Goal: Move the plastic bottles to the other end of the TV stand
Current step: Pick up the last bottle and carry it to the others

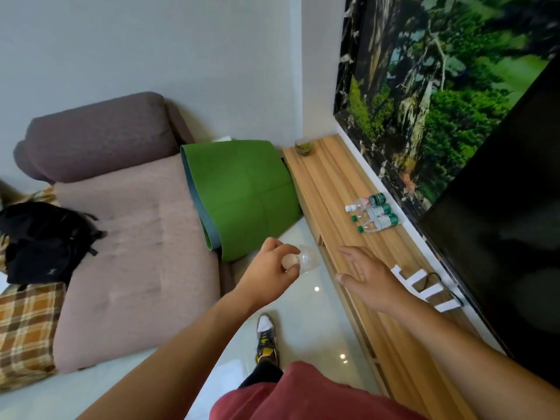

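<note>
Three clear plastic bottles with green labels (375, 213) lie side by side on the wooden TV stand (327, 183), near the wall and just left of the television. My left hand (272, 268) is closed on the cap end of another clear plastic bottle (307, 259), held over the floor beside the stand's front edge. My right hand (366, 274) hovers over the stand with fingers spread and holds nothing. It is nearer to me than the three bottles.
A glass cup (304, 146) stands at the stand's far end. A large black television (500, 237) and white brackets (424, 286) occupy the stand's near part. A pink sofa (136, 253), a green mat (242, 195) and a black backpack (42, 241) lie to the left.
</note>
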